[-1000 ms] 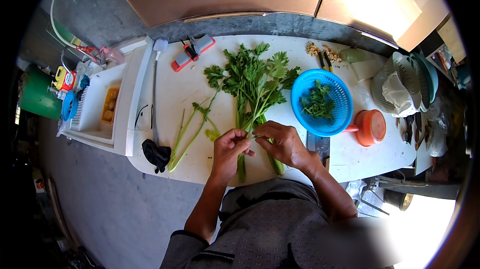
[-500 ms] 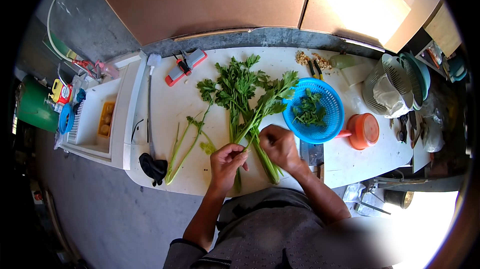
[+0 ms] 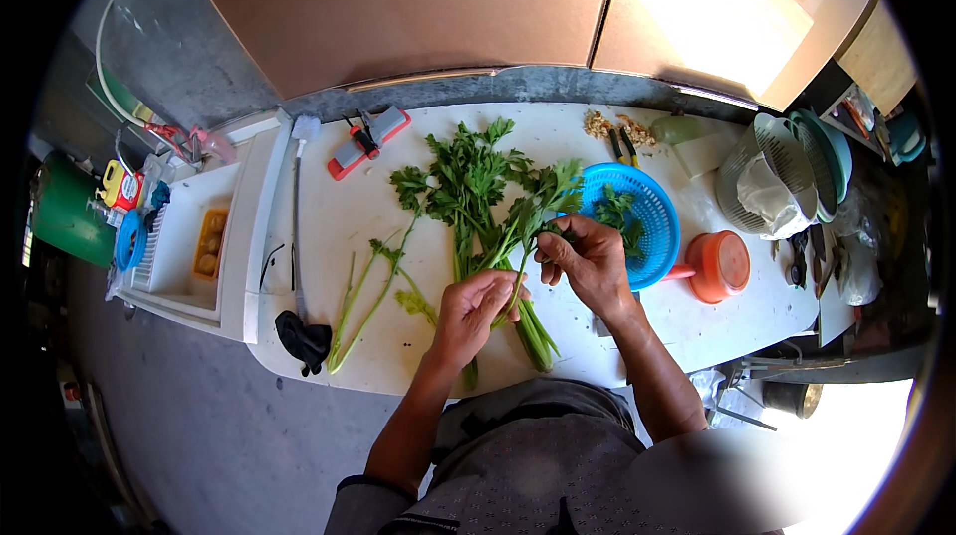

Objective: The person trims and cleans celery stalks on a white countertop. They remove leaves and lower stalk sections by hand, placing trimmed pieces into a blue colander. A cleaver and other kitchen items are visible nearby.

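Observation:
My left hand [image 3: 476, 314] is closed round the lower part of a celery stalk, just above the near edge of the table. At the upper part of that stalk, my right hand [image 3: 590, 258] pinches a leafy piece between thumb and fingers, beside the basket. Under and beyond my hands lies a bunch of celery [image 3: 480, 175], leaves pointing away from me and pale stalks toward me. A blue plastic basket [image 3: 659, 224] to the right holds loose green leaves [image 3: 619, 212], partly hidden behind my right hand. Several thin stripped stalks [image 3: 360, 311] rest left of the bunch.
An orange saucepan [image 3: 719, 267] lies upside down right of the basket. Scissors [image 3: 623, 145] and brown scraps [image 3: 597, 124] lie beyond it. A grey and red tool [image 3: 368, 143] is at the back left, a black cloth [image 3: 303, 340] near left. A white sink [image 3: 189, 301] stands farther left.
My right hand has opened out from a fist-like curl and moved right and slightly up, to the stalk's leafy part. My left hand has shifted slightly right, still on the stalk.

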`<state>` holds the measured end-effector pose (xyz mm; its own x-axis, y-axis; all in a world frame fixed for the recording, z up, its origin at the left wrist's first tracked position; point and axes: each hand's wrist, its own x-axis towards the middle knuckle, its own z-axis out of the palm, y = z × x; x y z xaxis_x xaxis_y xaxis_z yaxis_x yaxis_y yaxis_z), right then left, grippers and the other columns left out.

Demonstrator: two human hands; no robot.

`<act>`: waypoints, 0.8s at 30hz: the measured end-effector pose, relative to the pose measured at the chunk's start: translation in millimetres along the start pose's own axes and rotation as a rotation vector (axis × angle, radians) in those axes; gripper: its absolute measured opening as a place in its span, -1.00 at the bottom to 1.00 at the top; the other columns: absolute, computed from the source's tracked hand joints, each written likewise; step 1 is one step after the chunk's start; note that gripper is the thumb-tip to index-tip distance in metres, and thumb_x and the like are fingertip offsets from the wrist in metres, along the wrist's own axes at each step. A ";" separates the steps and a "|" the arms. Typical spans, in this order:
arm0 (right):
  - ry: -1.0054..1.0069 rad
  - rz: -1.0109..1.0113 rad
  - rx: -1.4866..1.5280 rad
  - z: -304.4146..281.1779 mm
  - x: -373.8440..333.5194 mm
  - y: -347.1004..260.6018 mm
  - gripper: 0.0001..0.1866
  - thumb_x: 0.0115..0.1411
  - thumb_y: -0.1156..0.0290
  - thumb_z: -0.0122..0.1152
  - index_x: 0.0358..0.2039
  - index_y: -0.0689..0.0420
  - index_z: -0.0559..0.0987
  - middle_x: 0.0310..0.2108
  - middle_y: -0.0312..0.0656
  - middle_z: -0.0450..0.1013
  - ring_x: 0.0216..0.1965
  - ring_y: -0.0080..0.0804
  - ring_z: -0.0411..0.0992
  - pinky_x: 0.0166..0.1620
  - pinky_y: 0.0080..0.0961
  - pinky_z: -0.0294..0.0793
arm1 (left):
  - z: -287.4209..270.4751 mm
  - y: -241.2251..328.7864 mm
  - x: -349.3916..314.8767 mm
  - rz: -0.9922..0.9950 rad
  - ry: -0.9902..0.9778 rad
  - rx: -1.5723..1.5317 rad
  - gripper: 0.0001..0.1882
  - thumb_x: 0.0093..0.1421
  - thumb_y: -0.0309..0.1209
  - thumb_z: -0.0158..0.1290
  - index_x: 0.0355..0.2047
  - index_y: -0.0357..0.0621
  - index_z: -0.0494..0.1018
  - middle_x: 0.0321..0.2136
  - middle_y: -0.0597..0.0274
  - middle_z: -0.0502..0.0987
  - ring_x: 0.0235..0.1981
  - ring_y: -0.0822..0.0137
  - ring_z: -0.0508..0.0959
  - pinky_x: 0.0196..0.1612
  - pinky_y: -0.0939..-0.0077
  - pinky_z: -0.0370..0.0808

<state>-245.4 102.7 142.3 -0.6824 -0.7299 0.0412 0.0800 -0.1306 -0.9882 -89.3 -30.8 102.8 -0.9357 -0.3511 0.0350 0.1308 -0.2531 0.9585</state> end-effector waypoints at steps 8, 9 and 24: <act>-0.076 -0.012 -0.080 -7.5 -7.3 -15.0 -0.86 0.36 0.51 0.30 -0.20 0.35 0.60 -0.43 -0.23 0.59 -0.48 -0.61 0.52 -0.41 -0.61 0.52 | 11.4 12.9 30.4 -0.062 0.048 -0.236 -0.83 0.41 -0.39 0.14 -0.21 -0.29 0.58 -0.56 0.34 0.49 -0.57 0.52 0.44 -0.49 0.52 0.55; -0.081 -0.029 -0.105 -8.4 -8.1 -16.1 -0.87 0.35 0.52 0.30 -0.20 0.35 0.60 -0.43 -0.23 0.59 -0.47 -0.61 0.52 -0.41 -0.61 0.52 | 12.8 12.5 31.8 -0.072 0.077 -0.273 -0.87 0.36 -0.44 0.21 -0.22 -0.28 0.59 -0.56 0.35 0.50 -0.59 0.52 0.43 -0.51 0.51 0.55; -0.142 0.066 -0.137 -5.9 -1.4 -22.3 -0.82 0.33 0.44 0.36 -0.27 0.34 0.63 -0.52 -0.26 0.55 -0.51 -0.64 0.51 -0.45 -0.63 0.50 | 18.2 16.1 34.3 0.094 0.133 0.010 -0.96 0.27 -0.59 0.24 -0.28 -0.30 0.61 -0.43 0.25 0.65 -0.49 0.57 0.55 -0.45 0.61 0.55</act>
<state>-250.4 110.6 163.4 -0.5687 -0.8225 -0.0137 0.0153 0.0061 -0.9999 -125.2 -30.5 124.7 -0.8674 -0.4898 0.0878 0.2121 -0.2044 0.9556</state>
